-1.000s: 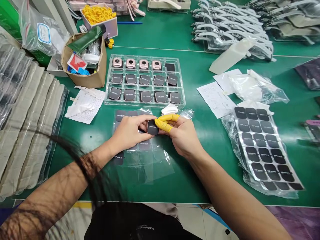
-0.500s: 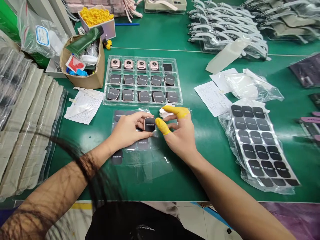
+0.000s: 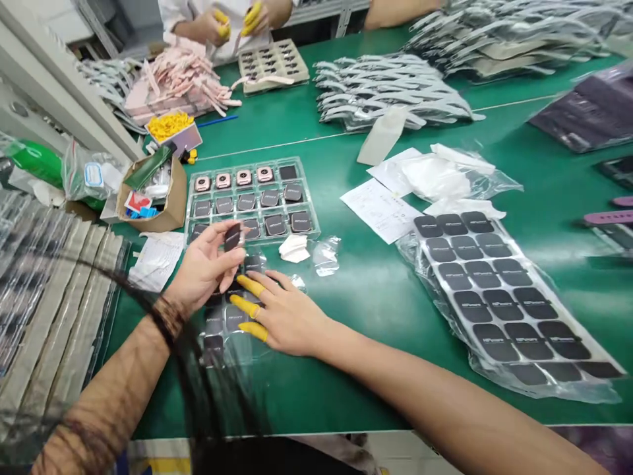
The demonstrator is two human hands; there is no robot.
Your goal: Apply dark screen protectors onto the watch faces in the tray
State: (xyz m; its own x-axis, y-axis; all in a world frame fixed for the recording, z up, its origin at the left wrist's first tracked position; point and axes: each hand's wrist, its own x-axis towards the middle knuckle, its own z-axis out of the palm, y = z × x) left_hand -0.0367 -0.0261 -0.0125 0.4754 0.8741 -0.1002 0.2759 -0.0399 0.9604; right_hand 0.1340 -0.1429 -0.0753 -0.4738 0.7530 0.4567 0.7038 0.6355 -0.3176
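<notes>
My left hand (image 3: 204, 265) pinches a watch body (image 3: 233, 236) with a dark face, tilted on edge in front of the clear tray (image 3: 316, 227). Below it, my right hand (image 3: 284, 313) lies with its fingers stretched out over a sheet of dark square films (image 3: 213, 320) marked with white lettering. Yellow finger cots (image 3: 244, 307) cover several of its fingertips. In the tray's back row sit several pink-rimmed watch bodies (image 3: 244, 177), and dark-faced ones (image 3: 246, 200) fill the rows nearer me. My left hand hides part of the front row.
A larger sheet of dark films (image 3: 467, 248) lies on plastic at the right, near papers (image 3: 378, 210). A cardboard box (image 3: 179, 204) and stacked trays (image 3: 59, 290) stand left. Bagged watch straps (image 3: 380, 86) lie behind. Across the table a co-worker's hands (image 3: 254, 18) wear yellow finger cots.
My left hand has moved the watch body up to the tray's front edge and tilted it. My right hand has left the watch and come down onto the film sheet. The view has swung right and upward.
</notes>
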